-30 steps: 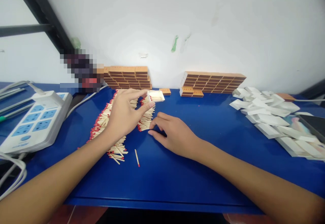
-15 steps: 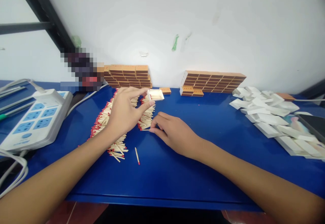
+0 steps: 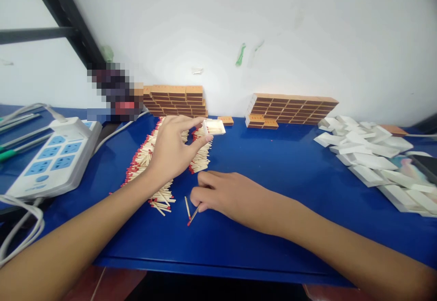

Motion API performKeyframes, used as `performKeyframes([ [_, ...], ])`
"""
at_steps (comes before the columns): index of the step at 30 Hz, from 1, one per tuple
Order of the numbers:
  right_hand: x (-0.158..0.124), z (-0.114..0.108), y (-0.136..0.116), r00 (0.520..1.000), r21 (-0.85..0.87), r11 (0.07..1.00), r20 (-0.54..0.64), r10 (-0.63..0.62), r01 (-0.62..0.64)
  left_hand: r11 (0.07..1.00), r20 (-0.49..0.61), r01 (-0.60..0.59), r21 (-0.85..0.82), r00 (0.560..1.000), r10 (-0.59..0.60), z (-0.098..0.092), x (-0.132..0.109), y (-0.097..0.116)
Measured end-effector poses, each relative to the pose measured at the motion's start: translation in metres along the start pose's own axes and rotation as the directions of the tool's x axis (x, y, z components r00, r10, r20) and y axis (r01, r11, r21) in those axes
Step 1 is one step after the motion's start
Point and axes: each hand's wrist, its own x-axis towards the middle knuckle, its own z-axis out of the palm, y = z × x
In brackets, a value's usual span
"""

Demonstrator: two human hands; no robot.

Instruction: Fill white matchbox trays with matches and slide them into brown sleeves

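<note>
Pinched between thumb and fingers, a small white matchbox tray [image 3: 218,129] with some matches inside is in my left hand [image 3: 174,148]. Closer to me, my right hand [image 3: 227,198] is closed on a single match [image 3: 194,216], its red head pointing down at the blue table [image 3: 266,246]. Beside that head lies a loose match [image 3: 187,207]. A small pile of red-tipped matches [image 3: 200,159] is just below the tray. My left hand and forearm partly cover a larger heap of matches [image 3: 138,162].
Orange-brown matchboxes stand against the wall in a left stack [image 3: 179,103] and a right stack [image 3: 293,109]. Several white trays [image 3: 365,148] lie heaped at right, near a dark phone [image 3: 425,164]. A white power strip [image 3: 51,160] with cables lies at left.
My right hand has moved toward me from the small match pile, carrying one match down beside the loose one. My left hand still holds the tray over the pile. The view has shifted slightly.
</note>
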Motion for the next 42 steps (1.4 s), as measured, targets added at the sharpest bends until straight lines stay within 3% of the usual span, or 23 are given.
performKeyframes([
  [6, 0.005, 0.003, 0.001, 1.000, 0.064, 0.998, -0.008, -0.002, 0.003, 1.000, 0.002, -0.007, 0.000, 1.000, 0.007, 0.001, 0.000, -0.001],
  [14, 0.000, -0.002, 0.011, 0.994, 0.124, 0.987, 0.005, 0.106, -0.106, 1.000, 0.018, -0.017, 0.002, 1.000, 0.017, 0.001, 0.000, -0.002],
  [23, -0.010, -0.027, 0.025, 0.959, 0.135, 0.956, -0.078, 0.272, -0.260, 0.999, 0.060, -0.009, 0.036, 0.998, 0.007, -0.001, 0.001, -0.004],
  [27, -0.009, -0.027, 0.017, 0.967, 0.209, 0.946, 0.001, 0.254, -0.249, 0.999, 0.069, -0.016, 0.046, 0.998, 0.012, 0.000, -0.001, -0.005],
  [30, -0.008, -0.021, 0.009, 0.975, 0.162, 0.962, 0.051, 0.215, -0.221, 0.999, 0.072, -0.013, 0.052, 0.997, 0.009, 0.000, -0.001, -0.005],
  [33, -0.007, -0.017, 0.006, 0.975, 0.116, 0.968, 0.049, 0.217, -0.222, 0.999, 0.074, -0.015, 0.050, 0.997, 0.012, 0.000, -0.002, -0.004],
  [42, -0.005, -0.014, 0.010, 0.971, 0.186, 0.953, 0.034, 0.236, -0.238, 0.998, 0.081, -0.036, 0.052, 0.996, 0.032, 0.000, -0.001, -0.005],
])
